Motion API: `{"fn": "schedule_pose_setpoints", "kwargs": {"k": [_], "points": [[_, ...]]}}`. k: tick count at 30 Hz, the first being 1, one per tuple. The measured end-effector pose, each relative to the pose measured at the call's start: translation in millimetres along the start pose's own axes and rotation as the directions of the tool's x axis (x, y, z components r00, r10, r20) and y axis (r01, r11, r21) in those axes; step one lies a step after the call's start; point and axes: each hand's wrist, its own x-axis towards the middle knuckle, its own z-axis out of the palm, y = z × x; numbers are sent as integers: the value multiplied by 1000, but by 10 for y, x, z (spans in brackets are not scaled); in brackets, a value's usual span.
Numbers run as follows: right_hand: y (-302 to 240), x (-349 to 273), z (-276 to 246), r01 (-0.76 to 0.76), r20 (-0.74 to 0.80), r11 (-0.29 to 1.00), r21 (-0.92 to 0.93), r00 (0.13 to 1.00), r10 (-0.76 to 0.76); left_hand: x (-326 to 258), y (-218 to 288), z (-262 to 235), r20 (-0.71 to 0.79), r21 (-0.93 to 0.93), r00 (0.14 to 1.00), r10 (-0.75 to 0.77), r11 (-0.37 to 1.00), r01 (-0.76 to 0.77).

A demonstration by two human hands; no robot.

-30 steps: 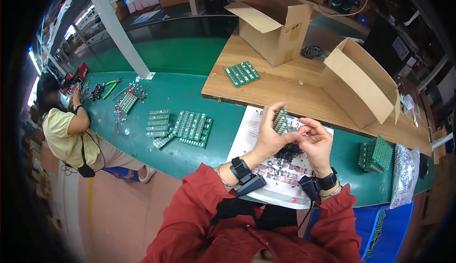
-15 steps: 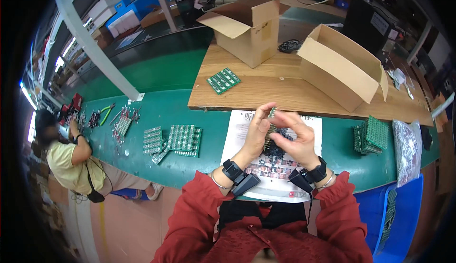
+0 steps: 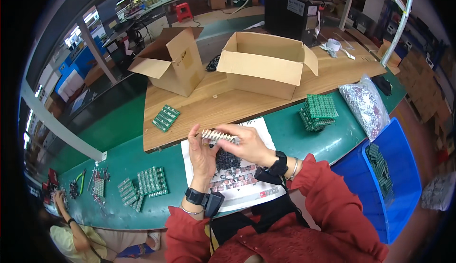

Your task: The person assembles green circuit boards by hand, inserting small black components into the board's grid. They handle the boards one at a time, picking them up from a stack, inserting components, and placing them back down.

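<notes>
A small circuit board panel, seen nearly edge-on with a row of pale parts along it, is held up between my two hands. My left hand grips its left end with thumb and fingers, the index finger raised. My right hand closes on its right end, covering part of it. Below them, a pile of small black parts lies on a printed paper sheet. Left of the sheet are green circuit boards in a group, and to the right stands a stack of green boards.
A single green board rests on the wooden board with two open cardboard boxes. At right are a clear bag of parts and a blue bin with boards inside. A co-worker sits far left near green-handled pliers.
My view has swung to the right, so the table's things appear further left. The circuit board in my hands has tipped from upright to nearly level, and my right hand now reaches over it.
</notes>
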Motion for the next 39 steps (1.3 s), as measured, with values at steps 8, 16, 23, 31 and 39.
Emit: {"fn": "schedule_pose_setpoints", "kwargs": {"k": [8, 16, 23, 31, 39], "points": [[-13, 71, -140, -85, -169, 972, -218, 984, 48, -9, 129, 75, 62, -4, 984, -165, 986, 166], [-117, -19, -127, -6, 59, 832, -554, 997, 46, 11, 120, 79, 93, -82, 982, -165, 982, 173], [-1, -151, -535, -126, -81, 891, -436, 992, 100, 118, 84, 43, 94, 480, 990, 108, 866, -140], [104, -460, -656, -441, -19, 891, 106, 895, 445, 90, 281, -283, 75, 712, 987, 143, 685, -153], [248, -737, -1018, -371, -52, 910, -182, 928, 368, -531, 872, -238, 109, 932, 991, 82, 337, -131]]}}
